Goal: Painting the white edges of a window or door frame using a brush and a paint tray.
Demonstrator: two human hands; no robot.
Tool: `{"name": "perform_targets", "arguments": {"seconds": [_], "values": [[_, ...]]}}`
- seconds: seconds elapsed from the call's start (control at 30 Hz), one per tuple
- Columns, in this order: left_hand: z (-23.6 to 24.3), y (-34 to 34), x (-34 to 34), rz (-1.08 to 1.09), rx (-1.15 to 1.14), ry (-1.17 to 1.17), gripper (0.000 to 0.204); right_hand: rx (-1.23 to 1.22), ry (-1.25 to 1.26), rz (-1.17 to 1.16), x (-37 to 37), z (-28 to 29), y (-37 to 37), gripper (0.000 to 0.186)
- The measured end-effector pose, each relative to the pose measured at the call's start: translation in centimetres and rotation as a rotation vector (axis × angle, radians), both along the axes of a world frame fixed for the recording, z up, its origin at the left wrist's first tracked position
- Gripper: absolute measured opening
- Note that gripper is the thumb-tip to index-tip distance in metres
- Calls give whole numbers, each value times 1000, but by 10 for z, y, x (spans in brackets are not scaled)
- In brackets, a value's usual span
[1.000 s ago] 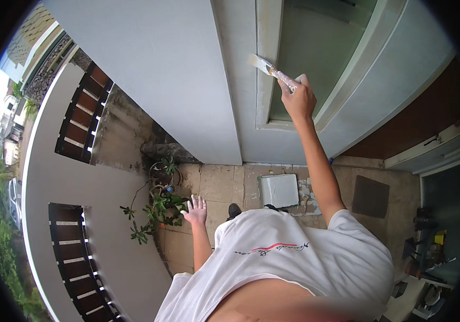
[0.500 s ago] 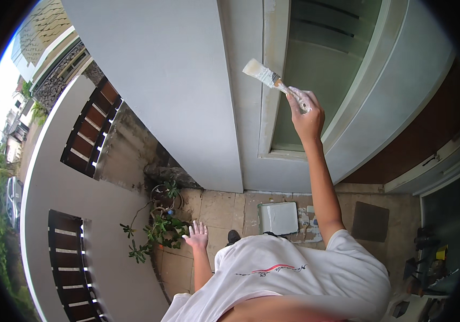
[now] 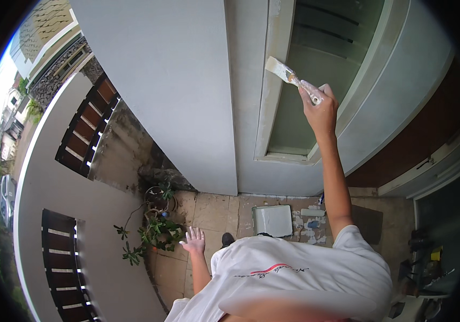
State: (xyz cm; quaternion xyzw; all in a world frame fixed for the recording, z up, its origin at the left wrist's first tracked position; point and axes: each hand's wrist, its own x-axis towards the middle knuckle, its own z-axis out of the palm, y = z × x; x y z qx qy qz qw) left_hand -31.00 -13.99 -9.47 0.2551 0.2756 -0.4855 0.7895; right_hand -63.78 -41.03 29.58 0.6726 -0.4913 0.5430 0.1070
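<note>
My right hand is raised and closed round the handle of a paintbrush, whose bristles carry white paint. The bristle tip is over the pale frame at the left side of a window; whether it touches cannot be made out. White paint smears the brush handle and my fingers. Held low on the left, my left hand has its fingers spread and holds nothing, its fingertips whitened. A potted plant is beside that hand.
On the tiled floor stands a paint tray with white paint, with a paint roller and paint-stained flooring to its right. A broad pale wall section juts out left of the window. A low wall with slatted panels runs along the left.
The brush and my right hand have moved right, and the bristles have gone from the wall beside the window onto its frame. My left hand stays low with fingers spread.
</note>
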Motion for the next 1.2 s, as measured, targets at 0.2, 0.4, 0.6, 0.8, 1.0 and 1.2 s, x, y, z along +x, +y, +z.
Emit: {"name": "perform_targets", "arguments": {"seconds": [0.2, 0.4, 0.6, 0.8, 1.0, 1.2], "values": [[-2, -5, 1, -44, 1, 1, 66, -82, -41, 81, 14, 17, 1, 20], [9, -21, 3, -60, -28, 6, 67, -99, -25, 75, 15, 13, -19, 18], [5, -11, 5, -24, 6, 2, 66, -81, -20, 121, 24, 14, -1, 18], [8, -13, 0, -42, 2, -12, 67, -56, 55, 197, 53, 10, -22, 16], [5, -5, 8, -26, -29, -39, 66, -68, 35, 148, 34, 1, -22, 17], [2, 4, 9, 31, 25, 7, 65, -38, 11, 174, 31, 3, -8, 17]]}}
